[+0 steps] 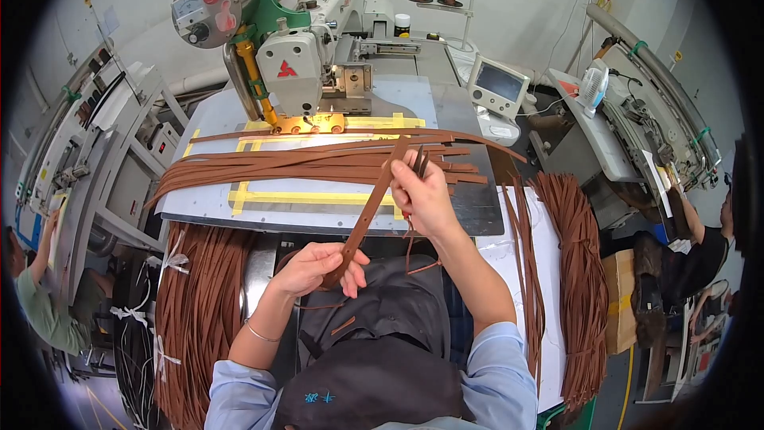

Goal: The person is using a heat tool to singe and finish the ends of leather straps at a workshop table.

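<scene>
A brown strap (375, 206), apparently leather, with small holes along it, slants between my two hands over the table's front edge. My left hand (319, 269) pinches its lower part between thumb and fingers. Near the upper end, my right hand (424, 191) grips the same strap. Also in my right hand is a pair of thread snips (421, 161), dark blades pointing up. Behind my hands, several more brown straps (286, 162) lie across the work plate. One long strap (382, 131) runs under the lit head of the industrial sewing machine (292, 68).
A bundle of brown straps (200, 322) hangs at the left; another bundle (576, 286) lies on the right over a white board (549, 322). A control panel (498, 86) stands at back right. Offcuts (343, 325) rest on my dark apron (382, 370). Other people work at both sides.
</scene>
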Demonstrator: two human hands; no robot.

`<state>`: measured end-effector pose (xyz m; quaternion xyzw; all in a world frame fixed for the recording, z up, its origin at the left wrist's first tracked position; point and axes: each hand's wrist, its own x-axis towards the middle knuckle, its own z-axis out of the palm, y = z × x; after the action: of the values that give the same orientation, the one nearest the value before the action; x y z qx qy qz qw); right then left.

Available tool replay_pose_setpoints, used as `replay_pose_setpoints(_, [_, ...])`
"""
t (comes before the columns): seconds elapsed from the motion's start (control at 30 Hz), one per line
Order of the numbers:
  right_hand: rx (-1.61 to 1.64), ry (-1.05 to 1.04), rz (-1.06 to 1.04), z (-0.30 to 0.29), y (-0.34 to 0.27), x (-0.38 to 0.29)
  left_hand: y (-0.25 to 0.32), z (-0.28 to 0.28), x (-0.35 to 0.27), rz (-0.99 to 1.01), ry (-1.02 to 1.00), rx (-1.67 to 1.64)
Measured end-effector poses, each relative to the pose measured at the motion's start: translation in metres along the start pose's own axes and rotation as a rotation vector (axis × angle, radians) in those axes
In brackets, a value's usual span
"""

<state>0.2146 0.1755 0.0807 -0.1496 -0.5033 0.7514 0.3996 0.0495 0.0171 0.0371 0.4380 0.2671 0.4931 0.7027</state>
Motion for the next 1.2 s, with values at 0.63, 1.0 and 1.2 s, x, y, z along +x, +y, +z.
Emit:
replay_pose_setpoints(0.63, [-0.105,0.205,-0.047,-0.025,-0.014,0.017,-0.026,-0.007,-0.008,0.032,0.479,0.363])
replay_pose_setpoints(1.0, [-0.058,0.125,-0.086,-0.03,-0.022,0.022,-0.04,0.008,-0.002,0.267,0.759,0.94])
replay_pose_setpoints(1.2, [-0.124,0.145,-0.021,-0.038,-0.018,0.029,-0.039,0.005,0.0,0.118,0.575,0.484])
